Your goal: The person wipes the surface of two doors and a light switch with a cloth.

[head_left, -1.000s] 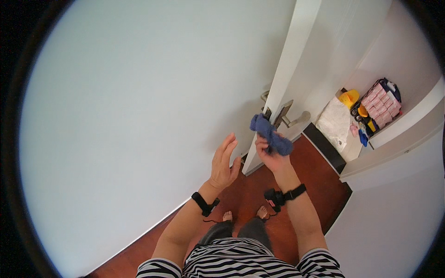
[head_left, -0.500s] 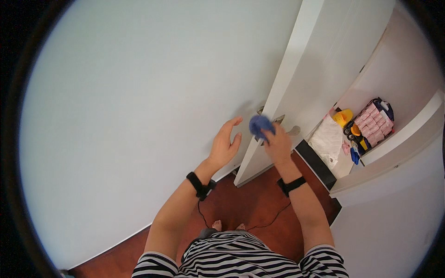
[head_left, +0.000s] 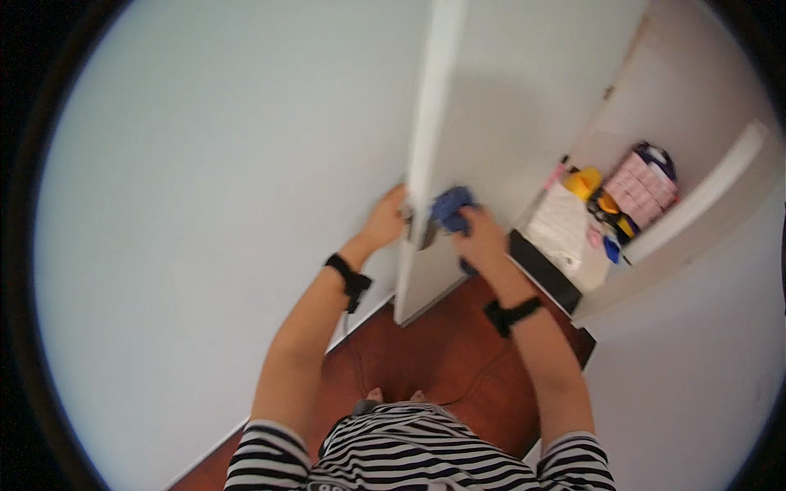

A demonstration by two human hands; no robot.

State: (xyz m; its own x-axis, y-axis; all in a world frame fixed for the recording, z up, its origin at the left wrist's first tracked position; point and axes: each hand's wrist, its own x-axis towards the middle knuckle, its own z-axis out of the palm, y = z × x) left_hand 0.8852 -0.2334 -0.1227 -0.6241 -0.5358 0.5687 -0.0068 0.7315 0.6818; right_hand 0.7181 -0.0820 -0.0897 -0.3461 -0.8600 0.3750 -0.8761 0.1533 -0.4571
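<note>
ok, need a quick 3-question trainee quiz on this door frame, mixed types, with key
1. True or false: the right hand holds a blue cloth against the white door.
2. Where is the left hand? A) at the door's edge, on the side away from the cloth B) flat on the floor C) on the shelf
3. Fill in: the floor is reddish-brown ____.

Key: 1 true; 2 A; 3 wood

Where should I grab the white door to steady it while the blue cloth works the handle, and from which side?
Grip the white door's free vertical edge near handle height, coming from the left. That narrow edge faces the person, and the left hand rests there, opposite the right hand pressing the blue cloth on the other face.
</note>
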